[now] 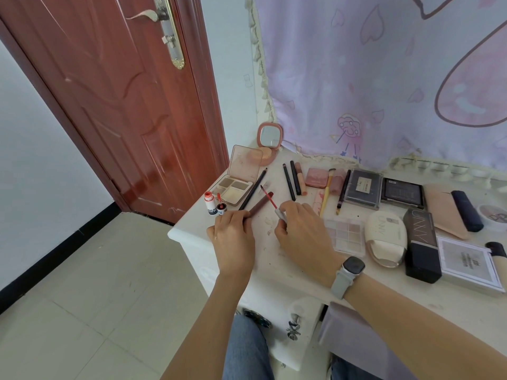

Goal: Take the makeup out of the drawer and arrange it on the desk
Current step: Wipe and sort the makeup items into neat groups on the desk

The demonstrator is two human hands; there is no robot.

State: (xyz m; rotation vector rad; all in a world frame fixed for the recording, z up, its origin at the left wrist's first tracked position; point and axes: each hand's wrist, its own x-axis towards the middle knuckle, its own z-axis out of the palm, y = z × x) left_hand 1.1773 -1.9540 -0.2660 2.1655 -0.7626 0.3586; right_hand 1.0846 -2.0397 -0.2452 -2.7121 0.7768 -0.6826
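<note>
Left hand (pixel 233 231) gripping lip-gloss tube (pixel 259 204); right hand (pixel 299 229) fingers pinching wand (pixel 270 198); aligning tip with tube mouth before capping

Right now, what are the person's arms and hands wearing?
Both forearms are bare, with no sleeves in view. The right wrist wears a smartwatch with a dark, rounded-square face and a pale grey strap. The left hand and right hand have no gloves.
</note>
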